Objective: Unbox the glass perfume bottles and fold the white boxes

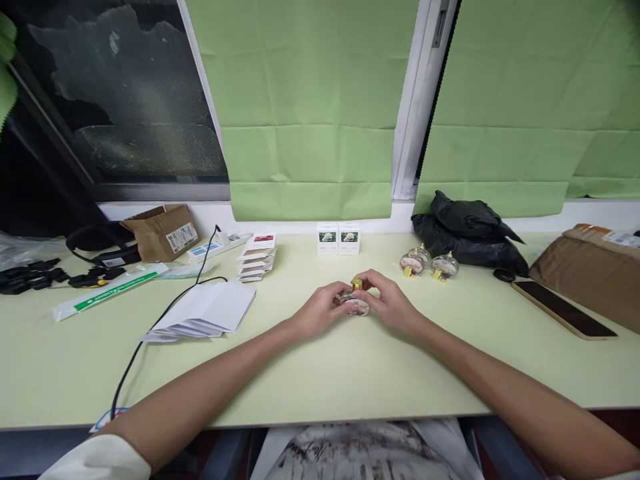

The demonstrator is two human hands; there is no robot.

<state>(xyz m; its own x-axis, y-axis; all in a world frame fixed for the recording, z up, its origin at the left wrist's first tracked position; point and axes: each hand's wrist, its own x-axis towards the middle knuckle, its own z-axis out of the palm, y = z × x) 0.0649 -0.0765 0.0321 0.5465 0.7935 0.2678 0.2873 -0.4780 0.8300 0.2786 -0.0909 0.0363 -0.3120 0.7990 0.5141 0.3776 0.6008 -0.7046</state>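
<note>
1. Grip: left hand [320, 309] and right hand [395, 307] are both closed around a bottle [359, 309], mid-frame over the table [345, 373], the right beside its gold cap [357, 285].
2. Handling that cap appears to be the step in hand; the next move likely calls for steadying the rounded, clear body.
3. Right of centre: other bottles [445, 268], round, glassy, gold-topped.
4. Above centre: two crisp, square-edged white boxes [338, 249].
5. Farther right: wrinkled, shiny black bags [465, 241].
</note>
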